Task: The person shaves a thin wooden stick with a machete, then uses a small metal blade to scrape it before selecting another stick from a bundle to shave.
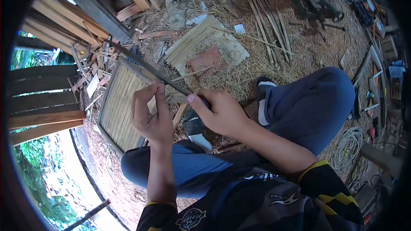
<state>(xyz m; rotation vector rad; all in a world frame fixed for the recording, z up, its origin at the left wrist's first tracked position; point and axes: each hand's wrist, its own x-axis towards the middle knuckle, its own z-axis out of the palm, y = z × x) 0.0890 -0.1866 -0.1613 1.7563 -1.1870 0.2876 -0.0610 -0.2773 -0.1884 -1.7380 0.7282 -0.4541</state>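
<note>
A machete [143,64] with a long, narrow, dark blade slants up and to the left in front of me. My right hand [224,113] is wrapped round its dark handle [205,102], the thumb lying along the base of the blade. The fingers of my left hand [150,115] are curled, and thumb and fingertips pinch at the lower edge of the blade, partway along it. Below and behind the left hand leans a slatted panel [120,105] with a dark rim. Part of it is hidden by my hand and knee.
Shavings cover the ground. A slatted mat [188,42] with a reddish flat piece [208,60] lies ahead, and long thin strips [272,30] lie to its right. Boards [70,13] lean at upper left. A coiled rope [346,147] and a cluttered shelf stand at right.
</note>
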